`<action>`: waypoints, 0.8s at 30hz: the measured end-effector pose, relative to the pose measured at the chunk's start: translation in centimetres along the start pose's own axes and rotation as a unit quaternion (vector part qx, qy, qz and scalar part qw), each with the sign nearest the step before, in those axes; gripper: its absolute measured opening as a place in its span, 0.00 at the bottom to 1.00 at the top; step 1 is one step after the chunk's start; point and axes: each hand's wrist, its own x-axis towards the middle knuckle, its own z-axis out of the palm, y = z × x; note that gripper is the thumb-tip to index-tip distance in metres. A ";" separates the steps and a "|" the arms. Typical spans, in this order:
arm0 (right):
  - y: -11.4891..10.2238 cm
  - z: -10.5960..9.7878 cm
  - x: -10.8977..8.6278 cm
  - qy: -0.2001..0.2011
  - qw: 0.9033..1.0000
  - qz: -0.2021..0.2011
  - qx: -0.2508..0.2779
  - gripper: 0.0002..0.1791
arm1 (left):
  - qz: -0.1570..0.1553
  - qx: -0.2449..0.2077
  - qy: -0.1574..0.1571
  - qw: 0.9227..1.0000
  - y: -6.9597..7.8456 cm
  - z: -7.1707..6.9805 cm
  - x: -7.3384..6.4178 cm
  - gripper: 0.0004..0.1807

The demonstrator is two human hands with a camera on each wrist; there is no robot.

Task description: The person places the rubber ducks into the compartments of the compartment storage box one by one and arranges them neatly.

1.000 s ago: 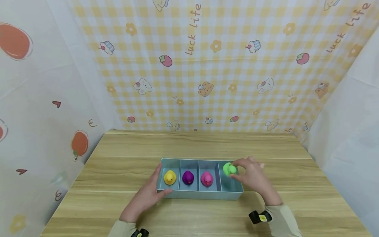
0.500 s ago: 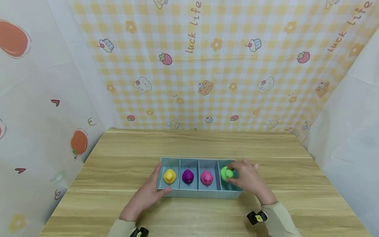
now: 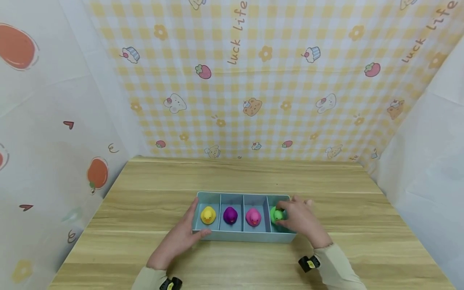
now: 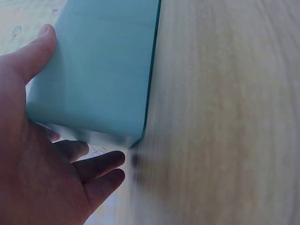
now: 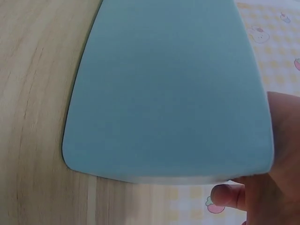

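Note:
A pale blue box [image 3: 250,237] with a row of compartments stands on the wooden table. The left hand [image 3: 181,237] holds its left end, thumb over the front rim and fingers along the end wall; in the left wrist view the lower fingers hang loose. A yellow toy duck [image 3: 208,215], a purple duck [image 3: 230,216] and a pink duck [image 3: 253,217] each sit in a compartment. Inside the rightmost compartment, the right hand [image 3: 302,217] pinches a green duck [image 3: 277,214] between thumb and forefinger. The right wrist view shows the box wall [image 5: 168,93] hiding this grip.
Bare wooden table top [image 3: 239,177] surrounds the box. A yellow checked cloth [image 3: 232,88] hangs behind the table, with white cloths [image 3: 43,161] at the sides. Both wrists carry small black devices [image 3: 309,264].
The right hand has moved left and down with the green duck, lowering it into the rightmost compartment. The left hand and the other ducks have stayed in place.

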 end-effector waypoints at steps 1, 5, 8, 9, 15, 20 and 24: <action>0.0 0.1 0.0 -0.001 1.000 -0.001 -0.003 0.20 | 0.000 0.000 0.000 1.000 0.0 0.0 0.0 0.56; -0.2 0.5 0.0 0.000 1.000 -0.003 -0.013 0.17 | -0.001 -0.001 0.000 1.000 0.0 0.0 -0.1 0.56; -0.4 0.7 -0.1 0.000 1.000 0.002 -0.018 0.17 | 0.000 0.002 0.001 1.000 0.0 0.1 -0.1 0.56; -0.4 0.7 -0.1 0.000 1.000 0.005 -0.018 0.17 | 0.002 0.003 0.002 1.000 0.0 0.1 -0.1 0.56; -0.9 0.4 -0.2 -0.007 1.000 0.016 -0.024 0.17 | 0.006 0.002 0.006 1.000 -0.1 0.2 -0.1 0.56; -1.0 0.3 -0.4 -0.012 1.000 0.022 -0.018 0.17 | 0.005 0.008 -0.003 1.000 -0.3 0.2 -0.1 0.56; -1.0 0.1 -0.5 0.004 1.000 0.016 -0.007 0.21 | 0.015 0.023 -0.006 1.000 -0.5 0.0 -0.2 0.55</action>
